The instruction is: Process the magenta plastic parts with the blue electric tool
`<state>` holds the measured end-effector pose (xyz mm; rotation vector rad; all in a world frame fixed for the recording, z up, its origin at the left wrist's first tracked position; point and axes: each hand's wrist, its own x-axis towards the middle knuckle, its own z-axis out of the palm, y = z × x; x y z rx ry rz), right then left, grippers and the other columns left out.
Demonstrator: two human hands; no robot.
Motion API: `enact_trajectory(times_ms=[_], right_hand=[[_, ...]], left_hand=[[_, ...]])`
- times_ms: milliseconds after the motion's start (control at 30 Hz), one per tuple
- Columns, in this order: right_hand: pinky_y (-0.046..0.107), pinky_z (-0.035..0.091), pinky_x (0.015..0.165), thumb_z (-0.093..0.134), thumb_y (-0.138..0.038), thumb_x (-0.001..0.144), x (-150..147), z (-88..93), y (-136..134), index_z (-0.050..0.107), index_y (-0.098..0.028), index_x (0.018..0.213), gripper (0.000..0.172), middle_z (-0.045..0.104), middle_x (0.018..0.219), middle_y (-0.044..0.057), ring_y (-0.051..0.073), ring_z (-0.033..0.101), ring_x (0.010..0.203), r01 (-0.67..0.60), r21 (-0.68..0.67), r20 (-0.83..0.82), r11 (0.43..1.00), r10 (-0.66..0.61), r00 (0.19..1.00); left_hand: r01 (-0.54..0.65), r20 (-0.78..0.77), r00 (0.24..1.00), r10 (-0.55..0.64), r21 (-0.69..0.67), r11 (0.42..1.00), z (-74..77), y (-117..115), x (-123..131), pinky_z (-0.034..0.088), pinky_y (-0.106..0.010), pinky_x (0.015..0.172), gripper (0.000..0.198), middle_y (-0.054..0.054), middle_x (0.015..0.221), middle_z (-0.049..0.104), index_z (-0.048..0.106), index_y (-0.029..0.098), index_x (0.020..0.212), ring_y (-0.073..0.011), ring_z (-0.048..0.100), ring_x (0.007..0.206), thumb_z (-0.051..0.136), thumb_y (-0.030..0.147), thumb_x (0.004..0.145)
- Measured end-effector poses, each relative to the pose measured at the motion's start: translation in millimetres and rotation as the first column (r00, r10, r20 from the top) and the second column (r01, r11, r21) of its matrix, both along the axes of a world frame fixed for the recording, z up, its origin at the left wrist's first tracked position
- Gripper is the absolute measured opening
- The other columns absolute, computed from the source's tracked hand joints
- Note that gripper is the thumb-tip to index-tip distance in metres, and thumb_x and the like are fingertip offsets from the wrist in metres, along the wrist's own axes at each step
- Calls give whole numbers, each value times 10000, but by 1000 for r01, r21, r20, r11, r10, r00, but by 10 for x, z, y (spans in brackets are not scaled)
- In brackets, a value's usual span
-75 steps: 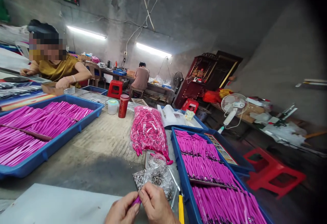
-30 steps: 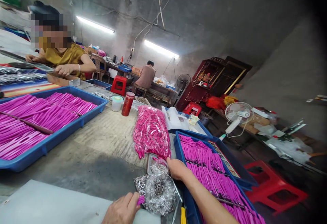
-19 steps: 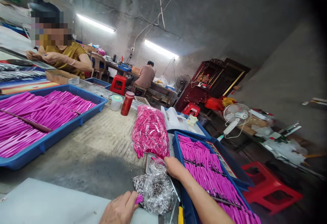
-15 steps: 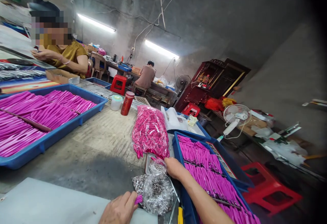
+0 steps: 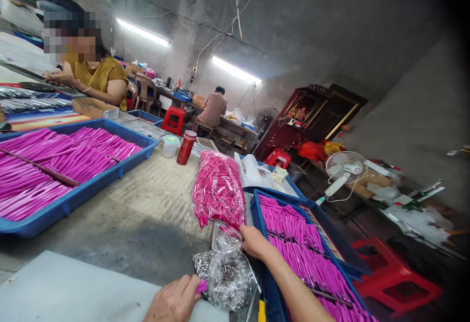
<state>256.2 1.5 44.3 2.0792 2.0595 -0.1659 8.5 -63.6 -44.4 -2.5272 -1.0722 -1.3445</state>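
My left hand is closed at the bottom of the view, pinching a magenta plastic piece whose end sticks out past the fingers. Beside it is a clear plastic bag with its mouth rolled open, holding small silvery metal parts. My right hand reaches to the lower end of a clear bag full of pink pieces. Its fingers are bent together by loose pink pieces over a small tray; what they grip is hidden.
Blue trays of magenta strips stand left and right. A pale board lies in front. A yellow-handled tool is near my right forearm. A red canister and a lidded tub stand farther back. A co-worker sits left.
The view has shifted slightly. Both my hands keep nearly the same places, the left still pinching the magenta piece and the right still at the pink pieces.
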Motion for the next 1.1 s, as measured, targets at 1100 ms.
enact_trajectory(times_ms=[1100], right_hand=[[248, 385, 559, 452, -472, 803, -648, 252, -383, 545, -165, 857, 326, 514, 671, 4, 168, 491, 611, 92, 269, -843, 959, 189, 504]], left_hand=[[-24, -32, 999, 24, 16, 1000, -52, 2, 16, 404, -194, 434, 311, 28, 582, 499, 487, 215, 831, -110, 499, 448, 193, 218, 932]])
